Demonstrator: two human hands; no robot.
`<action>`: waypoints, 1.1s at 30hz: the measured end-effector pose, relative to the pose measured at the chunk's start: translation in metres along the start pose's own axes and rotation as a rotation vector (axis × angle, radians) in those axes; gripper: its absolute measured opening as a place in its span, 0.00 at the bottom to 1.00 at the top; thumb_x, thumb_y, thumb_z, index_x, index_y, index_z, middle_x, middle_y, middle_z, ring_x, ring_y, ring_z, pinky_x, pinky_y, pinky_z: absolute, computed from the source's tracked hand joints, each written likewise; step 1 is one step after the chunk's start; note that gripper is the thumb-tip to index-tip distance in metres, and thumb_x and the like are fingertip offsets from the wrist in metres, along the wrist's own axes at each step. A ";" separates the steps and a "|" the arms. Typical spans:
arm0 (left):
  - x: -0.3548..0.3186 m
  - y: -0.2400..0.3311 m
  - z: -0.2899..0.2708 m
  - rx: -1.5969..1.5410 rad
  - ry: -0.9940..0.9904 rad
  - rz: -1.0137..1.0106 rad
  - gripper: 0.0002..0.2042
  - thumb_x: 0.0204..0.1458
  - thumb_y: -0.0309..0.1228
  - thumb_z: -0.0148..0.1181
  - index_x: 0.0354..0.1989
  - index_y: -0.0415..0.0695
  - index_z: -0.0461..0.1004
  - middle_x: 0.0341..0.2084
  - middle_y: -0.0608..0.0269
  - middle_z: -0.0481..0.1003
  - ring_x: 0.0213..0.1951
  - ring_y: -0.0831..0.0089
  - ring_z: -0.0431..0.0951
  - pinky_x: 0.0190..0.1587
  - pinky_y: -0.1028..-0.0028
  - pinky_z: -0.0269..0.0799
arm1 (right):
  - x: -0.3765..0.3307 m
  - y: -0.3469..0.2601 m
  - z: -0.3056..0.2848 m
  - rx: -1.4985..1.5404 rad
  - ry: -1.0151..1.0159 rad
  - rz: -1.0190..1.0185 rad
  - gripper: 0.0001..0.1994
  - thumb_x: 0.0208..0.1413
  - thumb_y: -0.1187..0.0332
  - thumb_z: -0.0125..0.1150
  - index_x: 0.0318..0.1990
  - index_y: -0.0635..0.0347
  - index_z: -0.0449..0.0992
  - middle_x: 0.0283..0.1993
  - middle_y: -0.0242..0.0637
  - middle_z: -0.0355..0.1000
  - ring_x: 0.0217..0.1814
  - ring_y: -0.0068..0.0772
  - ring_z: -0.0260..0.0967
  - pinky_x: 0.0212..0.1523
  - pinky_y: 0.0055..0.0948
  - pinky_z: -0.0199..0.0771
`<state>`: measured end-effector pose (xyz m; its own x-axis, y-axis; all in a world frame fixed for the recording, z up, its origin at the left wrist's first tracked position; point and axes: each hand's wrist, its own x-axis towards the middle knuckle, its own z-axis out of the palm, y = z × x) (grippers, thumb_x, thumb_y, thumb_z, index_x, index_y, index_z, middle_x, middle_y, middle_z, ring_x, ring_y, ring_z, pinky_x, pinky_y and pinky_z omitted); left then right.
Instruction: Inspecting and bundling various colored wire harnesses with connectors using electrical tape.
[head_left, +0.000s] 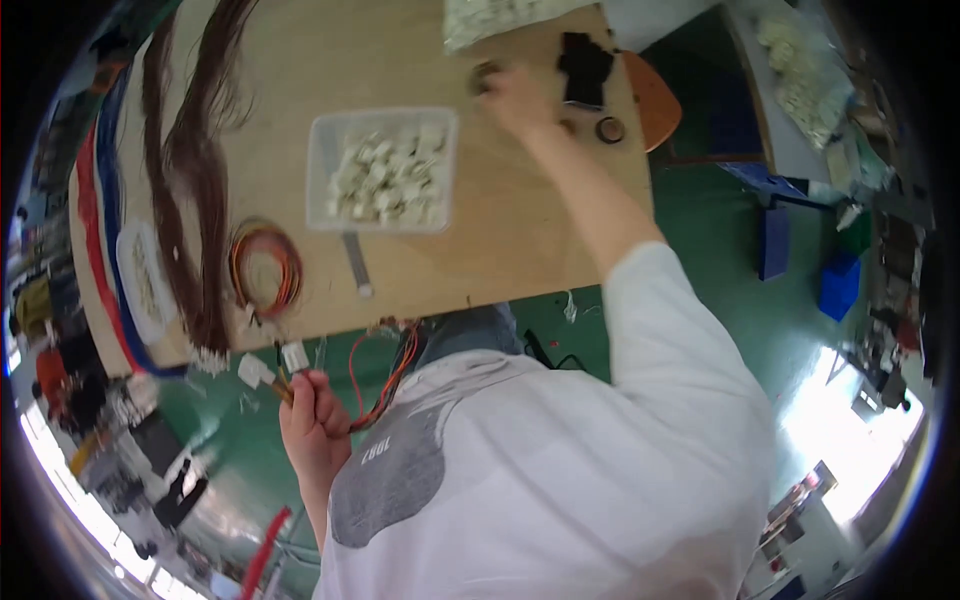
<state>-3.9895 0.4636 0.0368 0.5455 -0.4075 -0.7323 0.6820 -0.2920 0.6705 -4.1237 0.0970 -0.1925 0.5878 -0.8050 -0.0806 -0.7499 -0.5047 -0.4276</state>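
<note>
The left hand (312,420) is closed around a wire harness (395,375) just off the near edge of the desk (530,230); white connectors (255,370) stick up above the fist, and red, orange and dark wires trail to its right. The right hand (522,105) reaches over the far part of the desk, fingers at a small dark object (486,76), perhaps a roll of tape; it is too blurred to tell how far open the hand is or whether it grips. Between the hands stands a clear plastic bin (430,226) of white connector housings (390,175). A wire coil (294,268) lies left of a grey strip (356,263); brown wire bundles (200,180) lie farther left.
</note>
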 end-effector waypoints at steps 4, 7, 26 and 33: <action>0.000 -0.003 -0.014 -0.071 0.007 -0.011 0.11 0.54 0.37 0.43 0.29 0.41 0.65 0.10 0.77 0.49 0.11 0.88 0.45 0.12 0.83 0.38 | -0.078 0.036 -0.066 -0.041 0.315 0.207 0.15 0.47 0.61 0.51 0.38 0.63 0.70 0.33 0.46 0.68 0.42 0.46 0.63 0.40 0.40 0.63; 0.008 -0.004 -0.013 -0.079 0.004 -0.050 0.11 0.54 0.36 0.43 0.29 0.41 0.65 0.10 0.77 0.49 0.11 0.88 0.45 0.12 0.83 0.38 | -0.108 0.100 -0.027 -0.325 0.307 0.360 0.19 0.46 0.59 0.53 0.41 0.65 0.67 0.41 0.51 0.63 0.43 0.51 0.61 0.43 0.39 0.63; 0.006 0.023 -0.245 -0.510 0.151 0.154 0.11 0.54 0.38 0.43 0.28 0.44 0.65 0.10 0.77 0.51 0.10 0.88 0.46 0.11 0.84 0.38 | -0.109 0.073 -0.058 -0.282 0.578 0.846 0.23 0.33 0.50 0.60 0.29 0.64 0.75 0.32 0.48 0.71 0.38 0.47 0.68 0.38 0.37 0.66; -0.044 0.034 -0.457 -0.832 0.277 0.445 0.09 0.54 0.37 0.43 0.29 0.45 0.65 0.10 0.78 0.51 0.09 0.88 0.45 0.10 0.83 0.37 | -0.090 -0.159 -0.039 -0.002 0.906 0.515 0.24 0.36 0.52 0.60 0.32 0.67 0.72 0.34 0.49 0.70 0.37 0.46 0.67 0.38 0.36 0.65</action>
<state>-3.7673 0.8672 0.0380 0.8584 -0.0840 -0.5061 0.4537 0.5848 0.6725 -4.0699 0.2376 -0.0820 -0.2506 -0.8554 0.4532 -0.8463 -0.0337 -0.5316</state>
